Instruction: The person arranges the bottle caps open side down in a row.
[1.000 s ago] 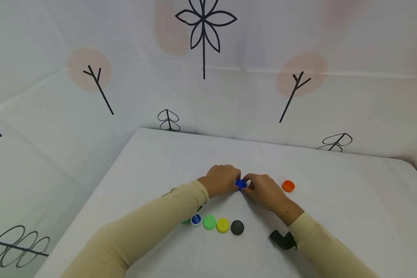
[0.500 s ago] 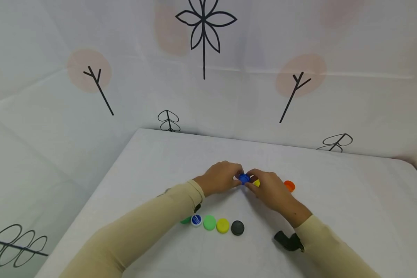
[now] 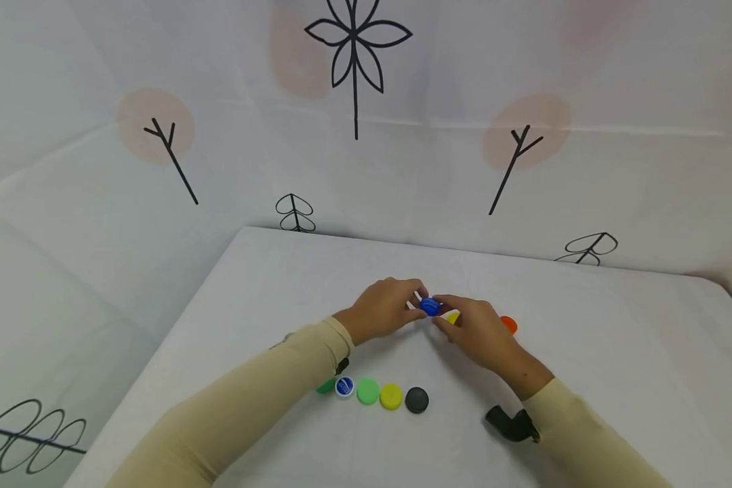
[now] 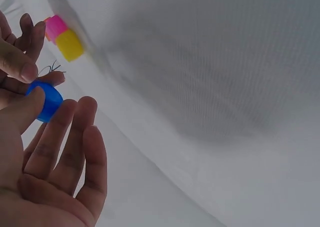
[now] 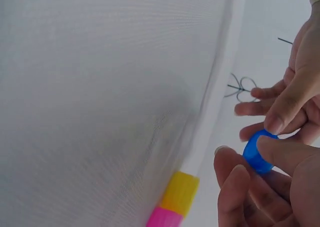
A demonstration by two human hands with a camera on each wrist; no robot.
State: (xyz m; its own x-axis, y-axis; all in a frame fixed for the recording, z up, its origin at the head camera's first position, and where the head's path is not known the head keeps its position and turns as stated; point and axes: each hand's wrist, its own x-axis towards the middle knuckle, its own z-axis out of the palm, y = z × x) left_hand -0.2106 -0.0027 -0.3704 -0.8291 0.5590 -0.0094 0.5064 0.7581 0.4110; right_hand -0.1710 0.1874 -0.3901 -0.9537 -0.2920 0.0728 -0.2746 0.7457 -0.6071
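Both hands meet at a blue bottle cap (image 3: 430, 307), held above the white table. My left hand (image 3: 383, 310) pinches its left side between thumb and fingers. From the right, the thumb and fingers of my right hand (image 3: 477, 333) grip it too. In the left wrist view the blue cap (image 4: 46, 101) is tilted on edge, its far side covered by fingertips. The right wrist view shows both thumbs against the blue cap (image 5: 259, 151). Partly behind the right hand are a yellow cap (image 3: 453, 317) and an orange cap (image 3: 509, 324).
Nearer me lies a row of caps: green (image 3: 326, 385), blue-and-white (image 3: 344, 387), light green (image 3: 369, 391), yellow (image 3: 392, 396) and black (image 3: 417, 400). A pink cap (image 4: 56, 25) adjoins the far yellow one. A patterned white cloth (image 3: 402, 183) hangs behind the table.
Both hands have raised the blue cap and shifted it slightly right and away from me, tilting it. The far yellow cap has come into view beside the right hand.
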